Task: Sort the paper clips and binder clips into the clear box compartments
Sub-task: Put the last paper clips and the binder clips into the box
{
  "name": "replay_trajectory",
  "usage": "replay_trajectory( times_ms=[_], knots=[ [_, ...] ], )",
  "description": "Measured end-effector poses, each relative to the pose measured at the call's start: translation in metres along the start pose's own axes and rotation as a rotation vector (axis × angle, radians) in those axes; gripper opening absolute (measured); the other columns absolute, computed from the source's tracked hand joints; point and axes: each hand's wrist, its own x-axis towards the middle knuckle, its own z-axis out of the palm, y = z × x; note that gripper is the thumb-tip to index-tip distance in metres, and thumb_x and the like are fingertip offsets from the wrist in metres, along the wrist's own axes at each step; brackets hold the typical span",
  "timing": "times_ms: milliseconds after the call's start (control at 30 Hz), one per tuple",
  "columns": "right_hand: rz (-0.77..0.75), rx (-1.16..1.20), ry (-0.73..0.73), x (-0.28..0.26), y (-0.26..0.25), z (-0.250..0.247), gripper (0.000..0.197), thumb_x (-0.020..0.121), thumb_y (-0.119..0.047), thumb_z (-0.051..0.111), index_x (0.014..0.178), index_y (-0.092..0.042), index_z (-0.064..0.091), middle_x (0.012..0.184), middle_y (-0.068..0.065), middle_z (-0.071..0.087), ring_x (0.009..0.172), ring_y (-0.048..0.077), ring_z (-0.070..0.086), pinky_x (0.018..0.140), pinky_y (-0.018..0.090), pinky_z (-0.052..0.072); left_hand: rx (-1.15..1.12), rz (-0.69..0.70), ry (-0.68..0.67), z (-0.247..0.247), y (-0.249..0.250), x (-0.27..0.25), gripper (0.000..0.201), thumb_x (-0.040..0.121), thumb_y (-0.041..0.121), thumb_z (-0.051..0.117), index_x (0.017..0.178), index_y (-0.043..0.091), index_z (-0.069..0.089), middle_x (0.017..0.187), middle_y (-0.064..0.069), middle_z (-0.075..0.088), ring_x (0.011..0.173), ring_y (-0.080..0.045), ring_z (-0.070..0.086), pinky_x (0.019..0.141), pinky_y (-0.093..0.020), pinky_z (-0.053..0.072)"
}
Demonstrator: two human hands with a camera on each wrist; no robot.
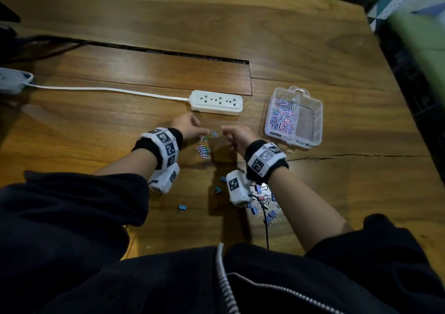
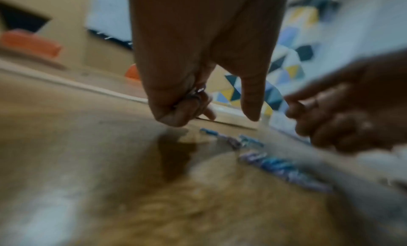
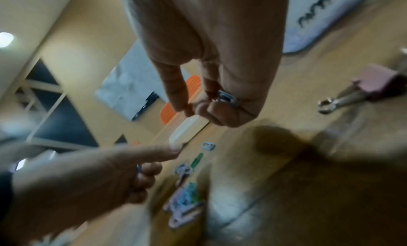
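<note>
Surface: a wooden table (image 1: 313, 49) with a long slot cut across it, beyond the clear box and off to its left.
Power strip: a white power strip (image 1: 216, 102) lies just left of the clear box, its cord trailing further left.
Clear box: the clear box (image 1: 320, 121) has two compartments side by side. The left compartment (image 1: 268, 118) holds a heap of coloured paper clips (image 1: 281, 116). The right compartment (image 1: 309, 123) looks bare.
Binder clips: the binder clips (image 1: 271, 215) are scattered on the table, nearer the person than the clear box and partly under the right wrist. None show inside the box.
Loose paper clips: the loose paper clips (image 1: 203, 151) form a small cluster left of the clear box, between the hands. A blue paper clip (image 1: 214, 133) lies apart on the cluster's far side.
Left hand: the left hand (image 1: 186, 127) is left of the cluster. Its outer fingers curl round a few paper clips against the palm, and its index finger points down at the table.
Right hand: the right hand (image 1: 239, 136) is between the cluster and the clear box. Its fingers are curled in over a paper clip (image 3: 228, 96), and thumb and index tips meet.
Step in hand: probably gathering paper clips off the table.
Next move: likely a small pinch on thin, flat wire without dropping what the palms hold, then a carry to the left compartment.
Writing: "PAPER" is handwritten on the box's near edge under the left compartment. The word under the right compartment is too blurred to read.
</note>
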Motion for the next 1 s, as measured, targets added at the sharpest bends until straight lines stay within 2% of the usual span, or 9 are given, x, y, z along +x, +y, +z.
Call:
replay_trajectory(
  times_ms=[100,233,367,500,633,700,800,900,1000],
  knots=[
    [-0.136,-0.356,0.04,0.011,0.003,0.012,0.015,0.084,-0.011,0.061,0.076,-0.016,0.05,0.075,-0.001,0.052,0.067,0.013,0.051,0.056,0.018,0.043,0.308,0.092,0.005,0.009,-0.004,-0.001,0.04,0.074,0.027,0.073,0.104,0.012,0.051,0.099,-0.002,0.054,0.093,-0.021,0.054,0.076,-0.032,0.046],
    [-0.262,-0.758,0.127,0.02,0.006,0.022,0.028,0.08,-0.018,0.066,0.106,-0.014,0.058,0.114,0.011,0.056,0.105,0.027,0.054,0.092,0.038,0.047,0.366,0.169,-0.025,0.019,-0.006,-0.008,0.012,0.086,0.021,0.06,0.089,0.012,0.053,0.107,-0.012,0.059,0.09,-0.021,0.053,0.079,-0.032,0.044],
    [-0.374,-0.944,0.136,0.02,0.007,0.022,0.025,0.081,-0.016,0.065,0.102,-0.005,0.06,0.117,0.017,0.051,0.11,0.031,0.049,0.095,0.038,0.042,0.487,0.207,-0.094,0.022,-0.009,-0.011,0.016,0.091,0.025,0.052,0.085,0.01,0.053,0.102,-0.014,0.058,0.09,-0.025,0.054,0.08,-0.035,0.043],
    [-0.397,-1.056,0.07,0.014,0.009,0.017,0.019,0.086,-0.01,0.058,0.102,0.0,0.06,0.117,0.017,0.051,0.11,0.03,0.049,0.093,0.034,0.04,0.084,0.113,-0.165,0.01,-0.012,-0.02,0.027,0.097,0.028,0.039,0.073,0.015,0.044,0.071,0.0,0.045,0.06,-0.013,0.041,0.055,-0.025,0.034],
    [-0.375,-1.162,0.006,0.003,0.018,0.011,0.013,0.088,-0.006,0.052,0.1,-0.003,0.057,0.115,0.016,0.054,0.105,0.028,0.051,0.086,0.033,0.042,-0.652,-0.133,-0.293,-0.001,-0.016,-0.024,0.018,0.096,0.016,0.039,0.08,0.011,0.045,0.069,-0.002,0.044,0.056,-0.012,0.04,0.04,-0.017,0.036],
    [-0.369,-1.163,0.003,-0.001,0.024,0.008,0.011,0.088,-0.004,0.049,0.098,-0.005,0.053,0.114,0.016,0.054,0.105,0.029,0.051,0.087,0.035,0.043,-0.696,-0.159,-0.3,-0.004,-0.018,-0.024,0.014,0.094,0.011,0.039,0.083,0.011,0.047,0.068,-0.001,0.045,0.055,-0.011,0.041,0.036,-0.014,0.037],
    [-0.356,-1.062,0.005,-0.006,0.029,0.004,0.016,0.091,-0.003,0.042,0.105,-0.003,0.05,0.116,0.016,0.052,0.108,0.029,0.048,0.09,0.033,0.04,-0.38,-0.083,-0.243,0.0,-0.019,-0.025,0.018,0.094,0.012,0.038,0.082,0.012,0.05,0.067,0.002,0.042,0.054,-0.01,0.037,0.039,-0.016,0.033],
    [-0.334,-0.973,-0.002,-0.009,0.032,0.005,0.022,0.092,-0.016,0.047,0.11,-0.004,0.049,0.118,0.015,0.05,0.109,0.028,0.047,0.09,0.032,0.038,0.057,0.089,-0.148,0.006,-0.02,-0.026,0.014,0.092,0.026,0.048,0.093,0.013,0.053,0.083,0.002,0.052,0.076,-0.015,0.05,0.069,-0.029,0.044],
    [-0.325,-0.98,-0.006,-0.011,0.031,0.007,0.031,0.085,-0.018,0.06,0.111,-0.004,0.05,0.119,0.016,0.048,0.111,0.03,0.046,0.093,0.035,0.038,0.376,0.248,-0.174,0.011,-0.021,-0.03,0.036,0.079,0.031,0.068,0.106,0.012,0.053,0.098,0.002,0.051,0.092,-0.017,0.049,0.078,-0.029,0.039]
  ],
)
